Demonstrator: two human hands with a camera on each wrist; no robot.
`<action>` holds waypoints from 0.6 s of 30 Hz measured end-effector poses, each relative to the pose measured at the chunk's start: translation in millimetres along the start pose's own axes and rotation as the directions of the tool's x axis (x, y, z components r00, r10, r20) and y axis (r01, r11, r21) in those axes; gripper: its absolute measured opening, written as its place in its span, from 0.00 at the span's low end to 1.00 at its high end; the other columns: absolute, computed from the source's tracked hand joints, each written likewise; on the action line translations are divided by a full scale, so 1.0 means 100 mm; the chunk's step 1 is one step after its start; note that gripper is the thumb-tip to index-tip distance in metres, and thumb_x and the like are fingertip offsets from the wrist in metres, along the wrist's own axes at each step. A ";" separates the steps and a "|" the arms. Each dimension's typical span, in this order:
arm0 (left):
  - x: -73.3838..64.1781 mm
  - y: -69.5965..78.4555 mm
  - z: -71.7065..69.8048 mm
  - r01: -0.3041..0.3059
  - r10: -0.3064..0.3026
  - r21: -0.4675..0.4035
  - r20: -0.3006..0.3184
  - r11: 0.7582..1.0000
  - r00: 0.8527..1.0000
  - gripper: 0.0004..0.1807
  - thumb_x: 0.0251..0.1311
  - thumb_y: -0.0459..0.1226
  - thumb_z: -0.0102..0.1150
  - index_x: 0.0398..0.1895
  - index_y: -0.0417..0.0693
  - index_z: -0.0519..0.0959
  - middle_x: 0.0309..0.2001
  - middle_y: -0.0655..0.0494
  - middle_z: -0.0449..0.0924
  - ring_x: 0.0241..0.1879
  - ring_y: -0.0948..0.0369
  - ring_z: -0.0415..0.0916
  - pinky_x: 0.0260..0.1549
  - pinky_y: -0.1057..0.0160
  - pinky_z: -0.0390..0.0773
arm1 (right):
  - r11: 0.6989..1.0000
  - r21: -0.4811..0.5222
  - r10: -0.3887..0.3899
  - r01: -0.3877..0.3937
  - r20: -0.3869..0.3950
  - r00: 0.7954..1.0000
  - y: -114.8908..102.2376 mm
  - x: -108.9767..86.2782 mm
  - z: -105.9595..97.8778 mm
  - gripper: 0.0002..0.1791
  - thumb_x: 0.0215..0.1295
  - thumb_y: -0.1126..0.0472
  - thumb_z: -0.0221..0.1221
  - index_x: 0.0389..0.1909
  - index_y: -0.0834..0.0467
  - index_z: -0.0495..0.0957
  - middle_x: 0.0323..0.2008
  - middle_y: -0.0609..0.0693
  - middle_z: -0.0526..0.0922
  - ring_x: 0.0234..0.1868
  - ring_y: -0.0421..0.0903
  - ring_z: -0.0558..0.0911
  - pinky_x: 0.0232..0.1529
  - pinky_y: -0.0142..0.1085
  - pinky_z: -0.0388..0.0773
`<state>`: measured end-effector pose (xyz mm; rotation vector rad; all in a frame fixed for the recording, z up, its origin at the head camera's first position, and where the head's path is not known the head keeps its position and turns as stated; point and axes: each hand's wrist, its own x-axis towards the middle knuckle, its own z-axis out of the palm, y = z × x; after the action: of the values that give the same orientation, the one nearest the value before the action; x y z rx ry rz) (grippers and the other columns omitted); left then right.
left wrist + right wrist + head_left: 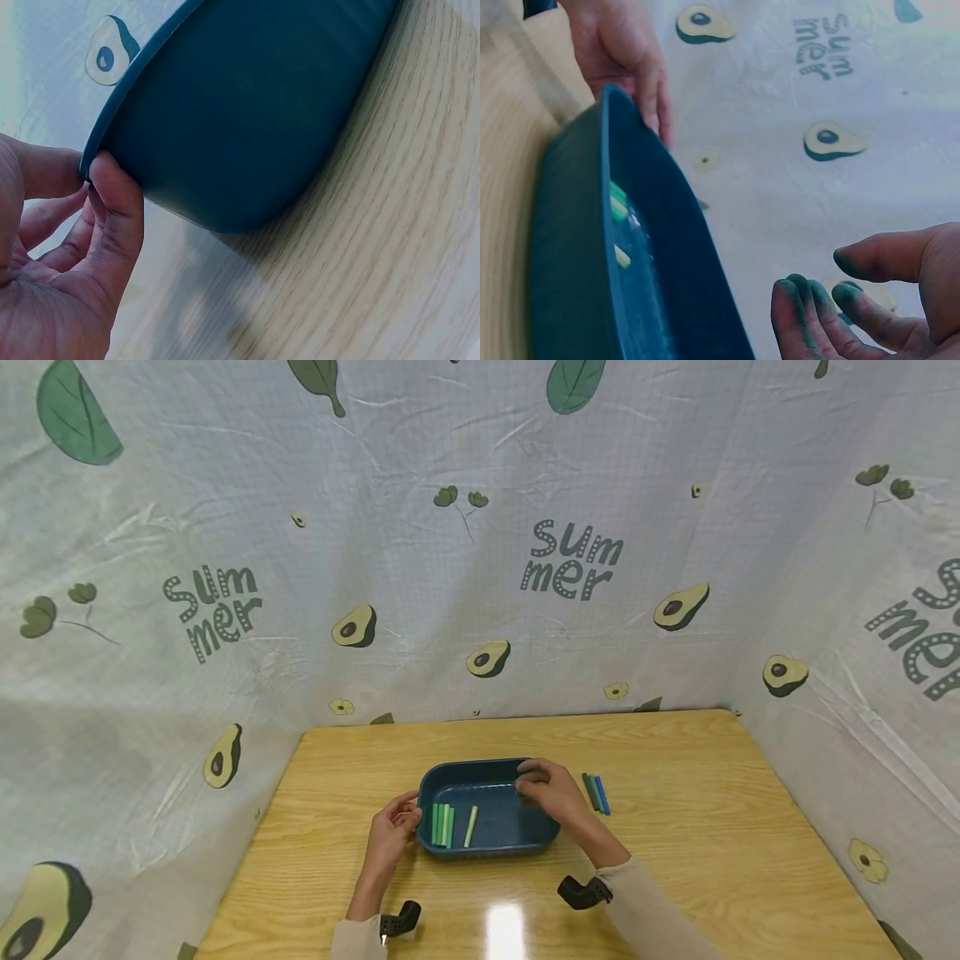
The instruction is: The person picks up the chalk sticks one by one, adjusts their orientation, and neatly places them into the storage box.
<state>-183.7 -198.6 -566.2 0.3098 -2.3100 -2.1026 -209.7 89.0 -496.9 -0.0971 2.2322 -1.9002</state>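
Observation:
A dark blue plastic tray [498, 814] stands on the table, and my left hand [393, 828] pinches its left rim between thumb and fingers. The left wrist view shows that pinch of the left hand [67, 240] close up. Inside the tray, several green chalk sticks [442, 824] lie side by side at the left, and a pale yellow chalk stick [471, 827] lies apart, slightly slanted. Over the tray's right end hovers my right hand [551, 789]. In the right wrist view the right hand's [885, 300] thumb and fingers are apart with nothing between them, their tips stained dark green.
Several dark green and blue chalk sticks [597, 793] lie together on the wooden table [690, 827], right of the tray. A printed cloth [420, 568] hangs behind the table and along both sides.

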 end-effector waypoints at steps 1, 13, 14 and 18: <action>0.00 0.00 0.00 0.000 0.000 -0.001 0.000 1.000 1.000 0.21 0.68 0.30 0.55 0.63 0.39 0.73 0.45 0.48 0.73 0.35 0.66 0.73 0.28 0.66 0.77 | 1.000 -0.005 -0.003 0.003 -0.019 1.000 0.00 -0.01 -0.02 0.18 0.68 0.66 0.58 0.57 0.64 0.74 0.47 0.62 0.82 0.42 0.50 0.84 0.46 0.47 0.82; 0.03 -0.08 0.01 -0.010 0.010 0.012 -0.020 1.000 1.000 0.19 0.68 0.30 0.55 0.62 0.40 0.74 0.44 0.48 0.73 0.34 0.66 0.73 0.27 0.67 0.76 | 0.998 -0.056 -0.015 0.008 -0.126 0.992 0.00 -0.13 -0.27 0.21 0.66 0.65 0.60 0.59 0.63 0.74 0.50 0.62 0.81 0.45 0.51 0.84 0.47 0.44 0.82; 0.03 -0.07 0.01 -0.011 0.011 0.013 -0.019 1.000 1.000 0.19 0.68 0.30 0.55 0.62 0.40 0.74 0.44 0.48 0.73 0.34 0.66 0.73 0.27 0.67 0.76 | 0.998 -0.058 -0.017 0.009 -0.139 0.990 -0.01 -0.14 -0.30 0.20 0.66 0.65 0.60 0.59 0.63 0.74 0.49 0.62 0.81 0.46 0.51 0.84 0.48 0.45 0.82; 0.02 -0.06 0.00 -0.008 0.009 0.011 -0.019 1.000 1.000 0.19 0.68 0.30 0.55 0.62 0.41 0.74 0.44 0.50 0.73 0.35 0.64 0.74 0.28 0.67 0.76 | 0.998 -0.057 -0.034 0.024 -0.173 0.984 0.00 -0.18 -0.40 0.20 0.67 0.65 0.60 0.58 0.62 0.74 0.50 0.62 0.81 0.48 0.54 0.84 0.51 0.47 0.81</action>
<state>-185.2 -198.9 -572.1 0.3179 -2.3085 -2.0751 -200.0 131.0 -488.5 0.0296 2.4085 -1.9307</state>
